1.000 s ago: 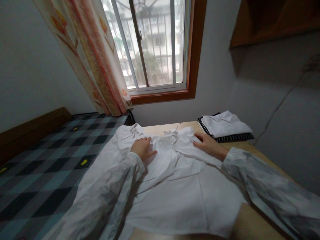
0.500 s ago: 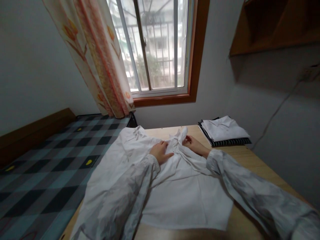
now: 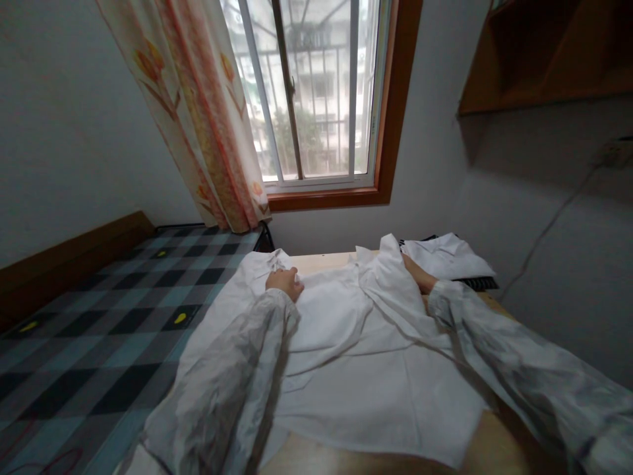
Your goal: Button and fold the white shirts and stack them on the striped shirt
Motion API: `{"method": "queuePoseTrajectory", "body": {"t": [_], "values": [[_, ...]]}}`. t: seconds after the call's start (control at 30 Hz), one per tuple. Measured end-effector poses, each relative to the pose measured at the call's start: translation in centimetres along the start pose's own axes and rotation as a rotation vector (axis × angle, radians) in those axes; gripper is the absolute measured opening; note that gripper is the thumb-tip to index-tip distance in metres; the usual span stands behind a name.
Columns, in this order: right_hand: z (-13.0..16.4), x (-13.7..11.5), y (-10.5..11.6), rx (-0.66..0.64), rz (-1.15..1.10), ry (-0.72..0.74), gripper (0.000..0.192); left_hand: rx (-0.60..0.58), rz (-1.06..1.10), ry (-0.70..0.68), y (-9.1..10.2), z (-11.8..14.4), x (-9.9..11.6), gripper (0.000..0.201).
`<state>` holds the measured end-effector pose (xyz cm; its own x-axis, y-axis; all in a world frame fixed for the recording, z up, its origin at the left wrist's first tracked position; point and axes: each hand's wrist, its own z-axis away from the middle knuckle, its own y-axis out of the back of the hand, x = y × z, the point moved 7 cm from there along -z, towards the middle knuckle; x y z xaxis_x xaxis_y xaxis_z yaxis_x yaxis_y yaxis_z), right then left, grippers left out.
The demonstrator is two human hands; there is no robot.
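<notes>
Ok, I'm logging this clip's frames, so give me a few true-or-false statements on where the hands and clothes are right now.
1. The white shirt lies spread on the table. True.
2. The left hand is lifted clear of the shirt. False: it rests on the shirt.
3. The right hand is mostly hidden under a raised fold. True.
4. The folded pile sits on the bed. False: it is on the table's far right.
5. The curtain covers the whole window. False: it hangs at the left side.

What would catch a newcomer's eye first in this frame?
A white shirt spread over the wooden table fills the middle. The left hand presses near its far left edge, while the right hand lifts a fold. Beyond, a bright window and floral curtain.
</notes>
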<state>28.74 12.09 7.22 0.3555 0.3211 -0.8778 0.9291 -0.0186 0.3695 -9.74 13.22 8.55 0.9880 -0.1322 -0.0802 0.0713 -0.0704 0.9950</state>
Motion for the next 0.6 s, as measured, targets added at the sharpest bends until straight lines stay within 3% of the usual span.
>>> {"method": "queuePoseTrajectory", "body": {"t": [0.1, 0.23, 0.33, 0.43, 0.5, 0.6], "values": [[-0.7, -1.5, 1.7, -0.014, 0.107, 0.059, 0.045, -0.04, -0.025, -0.01, 0.3, -0.5, -0.9, 0.023], [-1.9, -2.4, 4.0, -0.044, 0.28, 0.105, 0.041, 0.042, 0.001, 0.047, 1.8, -1.0, -2.9, 0.028], [-2.6, -2.0, 8.6, 0.054, 0.491, 0.01, 0.041, 0.105, 0.007, 0.138, 3.2, -1.1, -5.7, 0.033], [-2.5, -1.8, 13.7, 0.106, 0.691, -0.081, 0.053, 0.113, 0.03, 0.22, 4.1, -1.1, -8.6, 0.036], [-2.1, -1.6, 15.8, 0.03, 0.736, -0.131, 0.062, 0.134, 0.047, 0.246, 4.7, -1.2, -9.7, 0.038], [-0.9, -0.7, 16.6, -0.177, 0.675, -0.211, 0.064, 0.191, 0.057, 0.252, 5.4, -1.6, -10.0, 0.038]]}}
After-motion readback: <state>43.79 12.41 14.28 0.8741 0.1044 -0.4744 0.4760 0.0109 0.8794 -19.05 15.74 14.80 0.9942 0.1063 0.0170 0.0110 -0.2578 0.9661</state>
